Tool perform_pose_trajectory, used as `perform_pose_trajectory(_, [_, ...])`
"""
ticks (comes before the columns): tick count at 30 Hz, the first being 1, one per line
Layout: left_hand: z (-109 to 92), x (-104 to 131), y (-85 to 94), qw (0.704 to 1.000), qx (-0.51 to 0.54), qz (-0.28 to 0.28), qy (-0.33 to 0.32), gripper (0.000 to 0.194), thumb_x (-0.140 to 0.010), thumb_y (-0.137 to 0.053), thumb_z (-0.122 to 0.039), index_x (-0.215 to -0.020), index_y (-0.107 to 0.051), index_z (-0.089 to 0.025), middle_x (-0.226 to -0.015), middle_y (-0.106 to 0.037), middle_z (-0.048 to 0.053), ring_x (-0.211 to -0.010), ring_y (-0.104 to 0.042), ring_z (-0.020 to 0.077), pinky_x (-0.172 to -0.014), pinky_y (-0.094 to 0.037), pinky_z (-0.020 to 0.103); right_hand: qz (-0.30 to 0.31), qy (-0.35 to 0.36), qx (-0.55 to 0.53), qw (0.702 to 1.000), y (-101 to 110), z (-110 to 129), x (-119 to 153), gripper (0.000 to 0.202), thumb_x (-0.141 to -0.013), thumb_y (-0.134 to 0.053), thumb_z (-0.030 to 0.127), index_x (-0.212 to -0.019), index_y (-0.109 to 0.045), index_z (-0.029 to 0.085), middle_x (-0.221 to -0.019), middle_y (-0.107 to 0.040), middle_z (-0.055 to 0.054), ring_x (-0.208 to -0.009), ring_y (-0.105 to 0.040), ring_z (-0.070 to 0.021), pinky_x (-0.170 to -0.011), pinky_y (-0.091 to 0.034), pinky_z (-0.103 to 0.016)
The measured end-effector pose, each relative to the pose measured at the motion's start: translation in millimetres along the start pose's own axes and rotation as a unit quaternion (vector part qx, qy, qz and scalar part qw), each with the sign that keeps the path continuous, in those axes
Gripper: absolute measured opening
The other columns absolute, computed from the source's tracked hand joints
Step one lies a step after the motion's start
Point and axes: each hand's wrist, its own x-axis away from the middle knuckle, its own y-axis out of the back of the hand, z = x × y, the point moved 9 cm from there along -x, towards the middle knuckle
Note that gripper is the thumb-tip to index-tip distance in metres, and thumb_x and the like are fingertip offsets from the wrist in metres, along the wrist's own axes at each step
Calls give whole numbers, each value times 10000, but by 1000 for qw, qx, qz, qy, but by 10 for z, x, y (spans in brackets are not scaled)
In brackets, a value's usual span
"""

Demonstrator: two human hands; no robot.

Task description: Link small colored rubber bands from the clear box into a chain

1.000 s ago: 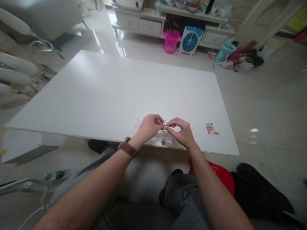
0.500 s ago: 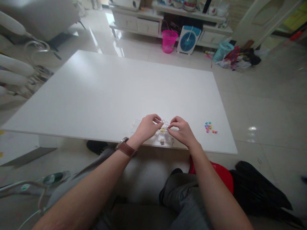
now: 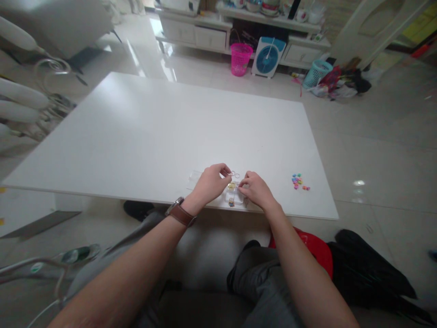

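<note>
The clear box (image 3: 239,197) sat at the near edge of the white table (image 3: 170,127). Just beyond the box, the left hand (image 3: 212,180) pinched a pair of thin rings (image 3: 235,174) between thumb and fingers, the loops sticking out past the fingertips. The right hand (image 3: 258,189) hung over the box's right side, thumb and forefinger close together; whether they gripped anything could not be told. Yellow pieces (image 3: 231,186) lay at the box's far end, a small figure (image 3: 231,202) at its near-left corner, and colourful beads (image 3: 295,181) well to its right.
</note>
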Motion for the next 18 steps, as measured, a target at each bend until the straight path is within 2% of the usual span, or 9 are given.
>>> perform_pose_trajectory(7, [-15,3,3,1000,-1,1,-1,93,-833,-620,-180,-860,-709,-178,-922,-768,68,-767,-706,172,-696,-520,271,-3,-15,12,1000,-26,-8,-24,96,-841,-730,185,-754,-766,205,-873,-590,-46,-893,-562,-204,-807,-451,-326])
perform_pose_trajectory(14, [-8,6,1,1000,-3,1,-3,93,-839,-616,-187,-863,-706,-180,-910,-768,61,-747,-694,163,-683,-504,270,-30,-21,2,999,153,-40,2,98,-829,-683,175,-755,-743,196,-837,-589,-41,-865,-571,-205,-806,-444,-332])
perform_pose_trajectory(18, [-4,4,-3,1000,-6,-1,-7,89,-838,-622,-191,-859,-708,-182,-912,-769,63,-750,-691,164,-676,-502,267,-32,-19,-1,999,183,-56,3,125,-808,-640,135,-750,-731,197,-842,-590,-45,-863,-571,-206,-816,-445,-335])
